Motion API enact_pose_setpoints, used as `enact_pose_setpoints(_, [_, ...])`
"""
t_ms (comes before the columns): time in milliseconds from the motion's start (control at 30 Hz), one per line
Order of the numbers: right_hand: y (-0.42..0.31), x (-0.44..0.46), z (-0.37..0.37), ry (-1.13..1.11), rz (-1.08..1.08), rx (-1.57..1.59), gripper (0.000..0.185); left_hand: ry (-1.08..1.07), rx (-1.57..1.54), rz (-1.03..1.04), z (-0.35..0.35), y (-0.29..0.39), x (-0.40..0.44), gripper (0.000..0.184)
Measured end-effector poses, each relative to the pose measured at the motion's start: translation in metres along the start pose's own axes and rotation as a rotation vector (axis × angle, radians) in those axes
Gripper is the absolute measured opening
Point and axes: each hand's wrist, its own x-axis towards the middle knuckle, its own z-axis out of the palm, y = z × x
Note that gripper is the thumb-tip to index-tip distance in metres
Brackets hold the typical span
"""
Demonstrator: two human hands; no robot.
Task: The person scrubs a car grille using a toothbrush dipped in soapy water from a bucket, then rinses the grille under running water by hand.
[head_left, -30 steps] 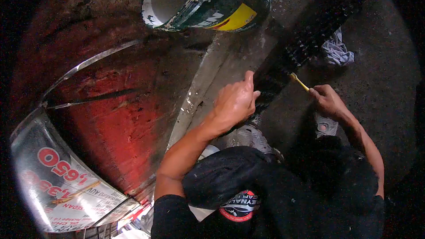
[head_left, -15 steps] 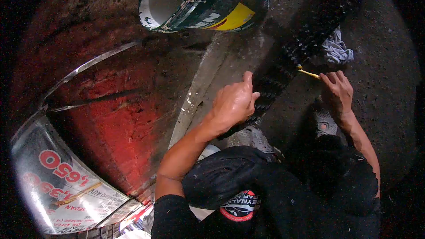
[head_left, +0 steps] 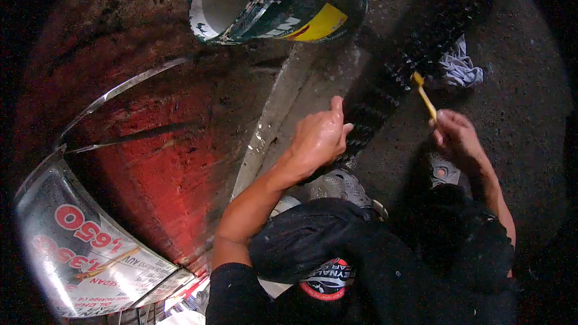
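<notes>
A long, dark, knobbly tyre-like strip (head_left: 415,60) runs from the upper right down to between my feet. My left hand (head_left: 319,139) is closed at its lower left edge, thumb raised, with the fingers curled around the strip's side. In my right hand (head_left: 456,131) is a yellow brush (head_left: 427,97), its head up by the strip's right edge; whether the bristles touch it I cannot tell. Beyond the brush head, a crumpled grey cloth (head_left: 462,67) lies on the ground.
A green bucket (head_left: 313,6) lies tilted at the top, its mouth to the left. A printed price sign (head_left: 90,253) is at the lower left, near a red surface (head_left: 174,186). My shoes (head_left: 340,186) are on the floor below the strip.
My right hand has shifted and turned, and the brush now points more upward, its head higher than before. My left hand stays in place.
</notes>
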Motion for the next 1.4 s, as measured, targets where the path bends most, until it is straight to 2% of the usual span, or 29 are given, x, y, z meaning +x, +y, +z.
enact_pose_setpoints(33, [-0.003, 0.000, -0.004, 0.065, -0.123, -0.003, 0.027, -0.003, -0.001, 0.001, 0.000, 0.001, -0.001, 0.051])
enact_pose_setpoints(67, [-0.011, -0.002, -0.004, 0.151, -0.267, -0.211, 0.021, -0.003, -0.002, 0.000, -0.001, 0.002, 0.000, 0.051])
enact_pose_setpoints(100, [-0.009, -0.002, -0.006, 0.155, -0.268, -0.208, 0.021, -0.004, -0.005, -0.003, -0.003, 0.003, -0.001, 0.051])
enact_pose_setpoints(167, [-0.003, 0.001, -0.012, 0.258, -0.597, -0.780, 0.018, -0.005, -0.011, -0.001, -0.007, 0.005, -0.001, 0.051])
enact_pose_setpoints(200, [-0.001, 0.002, -0.013, 0.365, -0.798, -1.094, 0.026, -0.008, -0.019, -0.001, -0.008, 0.005, -0.002, 0.052])
enact_pose_setpoints(233, [-0.001, 0.003, -0.011, 0.359, -0.801, -1.098, 0.026, -0.004, -0.022, -0.007, -0.006, 0.003, -0.003, 0.052])
enact_pose_setpoints(300, [0.000, 0.003, -0.003, 0.498, -0.914, -1.475, 0.034, 0.038, -0.037, 0.062, -0.001, 0.001, -0.006, 0.051])
enact_pose_setpoints(333, [-0.011, 0.000, 0.006, 0.490, -0.744, -1.571, 0.036, 0.038, -0.039, 0.061, 0.000, 0.002, -0.006, 0.051])
enact_pose_setpoints(467, [-0.014, 0.006, 0.011, 0.538, -0.851, -1.618, 0.032, -0.001, -0.036, 0.012, -0.008, 0.008, -0.008, 0.051])
enact_pose_setpoints(567, [-0.002, 0.011, 0.006, 0.413, -0.836, -1.508, 0.030, 0.031, -0.015, 0.043, -0.002, 0.008, -0.009, 0.050])
enact_pose_setpoints(633, [0.014, 0.026, -0.002, 0.220, -0.521, -1.368, 0.031, 0.043, 0.006, 0.067, 0.008, 0.006, -0.010, 0.049])
enact_pose_setpoints(700, [0.012, 0.030, -0.003, 0.179, -0.487, -1.325, 0.034, 0.081, 0.002, 0.063, 0.014, 0.005, -0.008, 0.049])
enact_pose_setpoints(767, [0.005, 0.034, 0.008, 0.074, -0.075, -0.786, 0.032, 0.083, -0.013, 0.049, 0.018, 0.007, -0.009, 0.049])
enact_pose_setpoints(833, [0.012, 0.039, -0.001, 0.042, -0.118, -0.834, 0.028, 0.080, -0.027, 0.026, 0.023, 0.007, -0.013, 0.049])
enact_pose_setpoints(900, [0.009, 0.032, -0.007, 0.528, -0.947, -1.318, 0.026, 0.093, -0.063, 0.027, 0.030, 0.006, -0.015, 0.048])
enact_pose_setpoints(933, [0.003, 0.026, -0.003, 0.561, -0.967, -1.483, 0.027, 0.095, -0.062, 0.027, 0.029, 0.005, -0.014, 0.048])
enact_pose_setpoints(1067, [-0.002, 0.016, -0.003, 0.620, -1.105, -1.631, 0.030, 0.020, -0.156, -0.021, 0.009, 0.005, -0.008, 0.050])
enact_pose_setpoints(1167, [0.005, 0.004, -0.004, 0.657, -1.030, -1.569, 0.031, 0.002, -0.195, -0.025, 0.002, -0.001, -0.006, 0.051])
enact_pose_setpoints(1233, [0.001, -0.010, 0.002, 0.680, -1.035, -1.559, 0.015, 0.012, -0.228, 0.004, 0.000, -0.003, -0.003, 0.051])
enact_pose_setpoints(1267, [0.001, -0.011, 0.002, 0.679, -1.033, -1.560, 0.015, 0.000, -0.202, -0.011, -0.001, -0.004, -0.002, 0.051])
enact_pose_setpoints(1333, [0.001, -0.013, 0.001, 0.699, -1.116, -1.322, 0.023, -0.015, -0.178, -0.026, -0.004, -0.004, -0.001, 0.050])
enact_pose_setpoints(1367, [-0.004, -0.017, 0.003, 0.698, -1.114, -1.324, 0.023, -0.016, -0.158, -0.037, -0.007, -0.004, 0.000, 0.050])
enact_pose_setpoints(1400, [-0.012, -0.021, 0.009, 0.570, -0.985, -1.345, 0.032, -0.017, -0.137, -0.046, -0.010, -0.003, 0.000, 0.050])
